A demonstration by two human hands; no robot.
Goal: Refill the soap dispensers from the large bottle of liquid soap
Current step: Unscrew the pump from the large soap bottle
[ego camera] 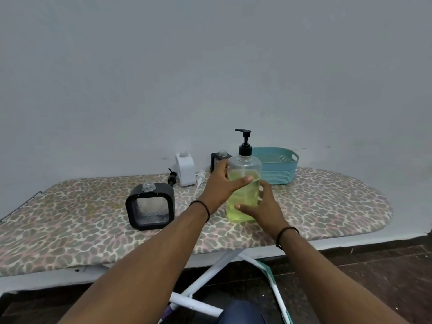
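The large clear bottle (244, 188) of yellow-green soap stands upright on the ironing board (327, 206), its black pump (244, 142) screwed on. My left hand (221, 187) grips the bottle's upper left side, thumb across the front. My right hand (261, 211) holds its lower right side. A black square dispenser (150, 208) with an uncapped clear neck stands to the left. A white dispenser (185, 168) and a second black dispenser (218, 160), both uncapped, stand at the back; the black one is partly hidden by my left hand.
A black pump head (171, 177) and a white pump head (199, 181) lie loose beside the white dispenser. A teal perforated basket (279, 168) sits behind the bottle on the right. The wall runs close behind the board. White board legs (210, 272) show below.
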